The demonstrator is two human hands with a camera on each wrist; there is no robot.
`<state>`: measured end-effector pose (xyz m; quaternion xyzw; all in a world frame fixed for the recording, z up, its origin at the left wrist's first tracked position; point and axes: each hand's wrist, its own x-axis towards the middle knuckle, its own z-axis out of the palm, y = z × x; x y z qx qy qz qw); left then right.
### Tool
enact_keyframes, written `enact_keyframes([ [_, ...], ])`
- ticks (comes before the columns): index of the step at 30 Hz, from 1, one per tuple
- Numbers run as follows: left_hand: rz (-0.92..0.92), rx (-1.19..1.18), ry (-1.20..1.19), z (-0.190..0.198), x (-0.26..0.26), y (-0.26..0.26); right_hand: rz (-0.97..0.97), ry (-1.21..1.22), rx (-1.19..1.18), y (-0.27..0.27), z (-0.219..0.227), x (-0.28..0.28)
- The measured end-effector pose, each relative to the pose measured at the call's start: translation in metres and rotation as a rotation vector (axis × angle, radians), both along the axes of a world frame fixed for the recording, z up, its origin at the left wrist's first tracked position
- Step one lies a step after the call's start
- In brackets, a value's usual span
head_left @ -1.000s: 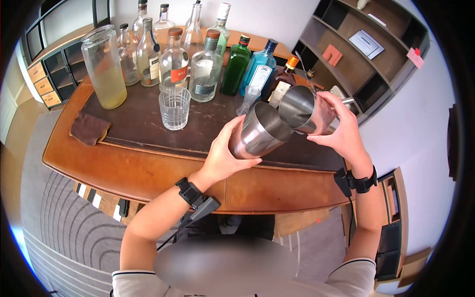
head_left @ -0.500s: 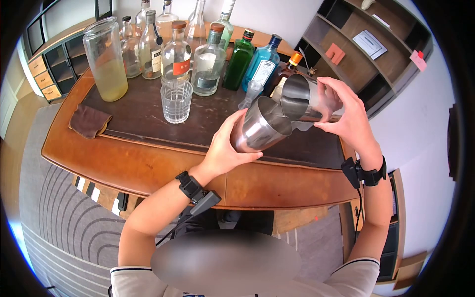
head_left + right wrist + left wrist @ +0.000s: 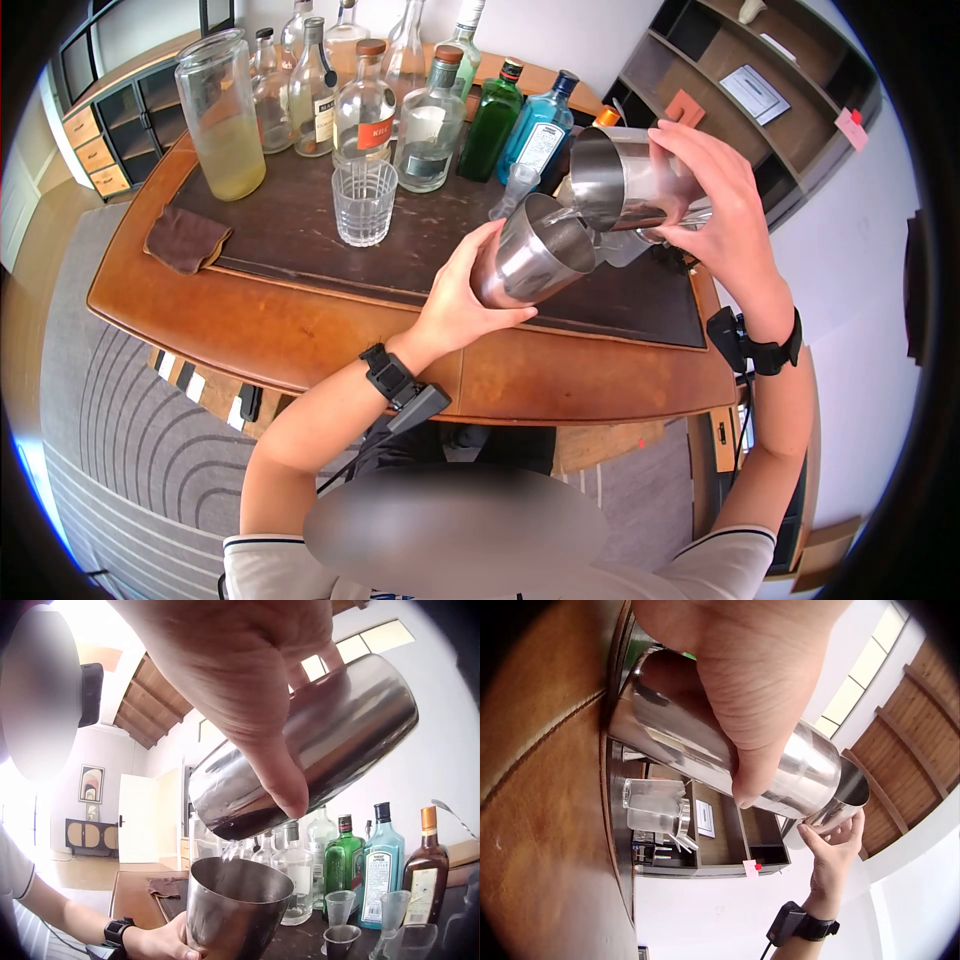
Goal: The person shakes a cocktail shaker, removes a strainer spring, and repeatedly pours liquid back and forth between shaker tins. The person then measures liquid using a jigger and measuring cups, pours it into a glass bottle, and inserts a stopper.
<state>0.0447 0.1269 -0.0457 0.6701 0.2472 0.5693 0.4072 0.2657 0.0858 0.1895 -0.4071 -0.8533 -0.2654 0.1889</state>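
My left hand [image 3: 455,305] grips a steel tin [image 3: 525,255], tilted with its mouth up and to the right. Above and to its right, my right hand [image 3: 722,195] holds a second steel tin [image 3: 640,180] tipped nearly on its side, its mouth over the lower tin. In the right wrist view, clear liquid [image 3: 230,851] runs from the upper tin [image 3: 322,735] into the lower tin [image 3: 236,907]. The left wrist view has the left hand [image 3: 750,682] wrapped round its tin [image 3: 682,727], and the right hand [image 3: 836,855] beyond.
An empty cut glass [image 3: 364,205] stands left of the hands. Behind it are several bottles, among them a green one [image 3: 490,130] and a blue one [image 3: 538,140]. A pitcher of yellowish liquid [image 3: 232,160] and a brown cloth [image 3: 186,240] are at the left.
My right hand has risen and moved right, tipping its tin further over. A stream now shows between the tins. My left hand has hardly moved.
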Motion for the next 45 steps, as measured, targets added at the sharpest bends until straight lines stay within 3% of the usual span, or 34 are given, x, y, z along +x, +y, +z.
enact_keyframes([
  [8, -0.001, -0.012, 0.010, 0.000, -0.001, 0.000, -0.003, -0.210, 0.247, -0.013, 0.011, -0.026],
  [19, 0.028, 0.010, 0.036, 0.004, -0.003, -0.003, -0.022, -0.307, 0.263, -0.001, -0.007, -0.017],
  [24, 0.015, -0.005, 0.027, 0.002, -0.003, -0.002, 0.030, -0.374, 0.506, 0.004, -0.007, -0.014],
  [33, 0.010, -0.030, -0.018, 0.000, -0.001, -0.001, 0.081, -0.494, 0.450, 0.010, -0.034, -0.001],
  [41, -0.032, -0.046, -0.007, -0.003, -0.001, 0.001, 0.020, -0.445, 0.538, 0.012, -0.025, 0.010],
  [45, -0.052, -0.060, 0.003, -0.001, -0.002, 0.000, 0.025, -0.333, 0.424, 0.009, -0.029, 0.004],
])
